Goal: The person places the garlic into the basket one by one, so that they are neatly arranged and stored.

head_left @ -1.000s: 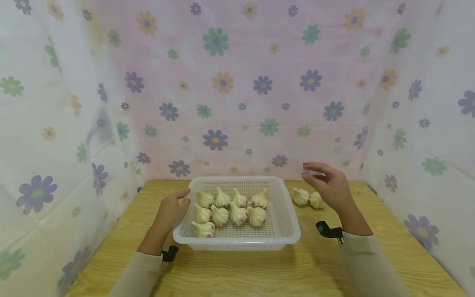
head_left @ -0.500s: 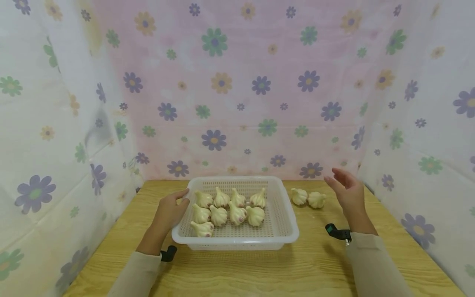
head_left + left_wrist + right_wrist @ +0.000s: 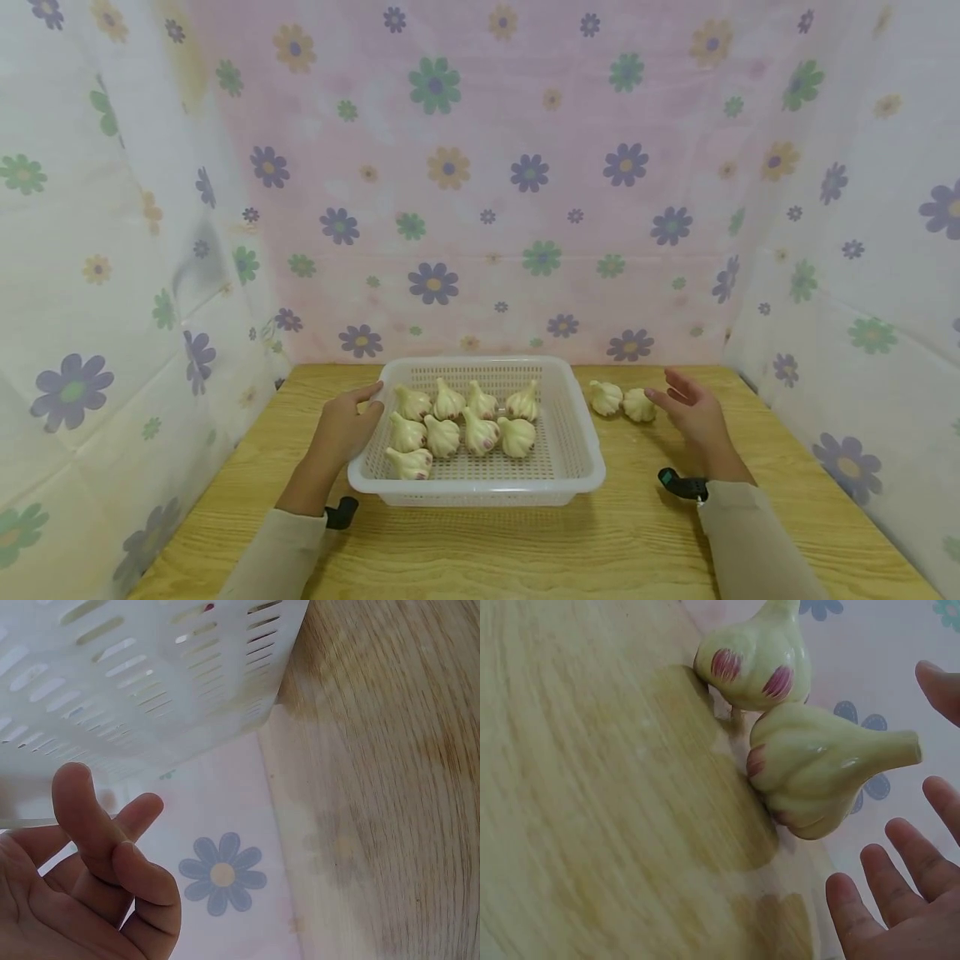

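A white plastic basket (image 3: 555, 486) with slotted walls holds several garlic bulbs (image 3: 480, 432), gathered toward its left and middle. My left hand (image 3: 347, 427) grips the rim at the basket's left side; in the left wrist view, fingers (image 3: 82, 814) curl by the slotted wall. On the table right of the basket, two more bulbs lie side by side. My right hand (image 3: 697, 414) is just right of the nearer garlic bulb (image 3: 639, 405), holding nothing. In the right wrist view its spread fingers (image 3: 896, 874) are close to that bulb's stem (image 3: 892, 748).
The wood-grain table (image 3: 480, 550) runs up to a flowered cloth backdrop (image 3: 480, 208), with cloth on both sides too. Black wrist mounts (image 3: 681, 484) sit at both cuffs. The other loose bulb (image 3: 604, 398) lies between the basket and the bulb by my right hand.
My right hand has swung right past the two loose bulbs, then lowered toward the rightmost one. My left hand and the basket stay in place.
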The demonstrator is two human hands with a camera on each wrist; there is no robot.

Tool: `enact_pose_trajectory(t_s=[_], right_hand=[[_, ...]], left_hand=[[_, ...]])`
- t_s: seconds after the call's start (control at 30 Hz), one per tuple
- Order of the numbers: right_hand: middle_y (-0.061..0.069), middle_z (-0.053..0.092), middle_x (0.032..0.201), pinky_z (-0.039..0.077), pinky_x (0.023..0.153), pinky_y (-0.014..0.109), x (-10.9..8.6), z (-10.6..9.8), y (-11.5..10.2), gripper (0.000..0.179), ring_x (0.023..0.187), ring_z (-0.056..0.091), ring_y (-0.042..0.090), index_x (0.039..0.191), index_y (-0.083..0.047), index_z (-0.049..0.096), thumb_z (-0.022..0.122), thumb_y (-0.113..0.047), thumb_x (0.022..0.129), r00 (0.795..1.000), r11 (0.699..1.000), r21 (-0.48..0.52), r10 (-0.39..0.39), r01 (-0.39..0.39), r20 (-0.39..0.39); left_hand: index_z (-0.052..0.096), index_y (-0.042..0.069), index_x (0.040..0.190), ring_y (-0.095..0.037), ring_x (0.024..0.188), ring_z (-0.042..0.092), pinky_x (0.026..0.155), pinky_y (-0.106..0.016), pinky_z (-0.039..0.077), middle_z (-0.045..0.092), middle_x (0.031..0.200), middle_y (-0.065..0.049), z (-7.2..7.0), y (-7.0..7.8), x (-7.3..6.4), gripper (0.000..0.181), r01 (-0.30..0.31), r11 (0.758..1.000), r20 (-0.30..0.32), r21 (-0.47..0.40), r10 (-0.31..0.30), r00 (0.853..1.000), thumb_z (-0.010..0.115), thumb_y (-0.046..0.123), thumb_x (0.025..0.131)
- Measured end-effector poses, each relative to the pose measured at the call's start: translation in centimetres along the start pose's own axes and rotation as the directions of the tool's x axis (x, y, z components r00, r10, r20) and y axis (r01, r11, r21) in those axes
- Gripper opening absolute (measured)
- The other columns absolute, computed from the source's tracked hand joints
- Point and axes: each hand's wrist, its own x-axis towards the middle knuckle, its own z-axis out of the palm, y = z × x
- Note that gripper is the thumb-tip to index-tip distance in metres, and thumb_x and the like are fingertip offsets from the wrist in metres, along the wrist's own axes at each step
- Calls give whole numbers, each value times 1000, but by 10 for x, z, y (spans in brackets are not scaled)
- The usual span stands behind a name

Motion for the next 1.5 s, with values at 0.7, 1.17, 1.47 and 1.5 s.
enact_pose_trajectory(t_s=[0.7,1.17,1.47,1.5], right_hand=[[20,36,165,43,87,5,2,10,23,93,148,40,42,163,-8,32,76,-47,91,997,990,-132,-53,58,47],[22,46,157,42,83,2,1,15,20,85,140,48,40,159,-4,39,76,-42,93,996,983,-157,-91,94,26],[22,47,157,43,83,3,3,16,22,88,141,48,40,160,-8,38,75,-48,91,997,983,-169,-65,69,31],[22,47,157,43,83,3,3,16,21,88,141,48,40,160,-8,39,75,-48,91,998,983,-170,-64,67,28]], left_hand=[[59,17,148,-14,42,45,45,-31,49,69,89,-17,2,-4,1,49,5,1000,4,13,-5,1000,50,31,102],[58,18,149,-16,47,55,46,-30,52,70,95,-20,2,-4,1,49,28,999,17,-31,-27,999,51,31,102],[59,15,148,-19,58,68,51,-31,57,64,139,-22,3,-8,4,47,-11,997,0,-80,11,1000,52,28,103],[59,15,148,-19,58,68,52,-31,56,65,138,-22,3,-8,4,47,-12,996,0,-84,12,1000,52,28,103]])
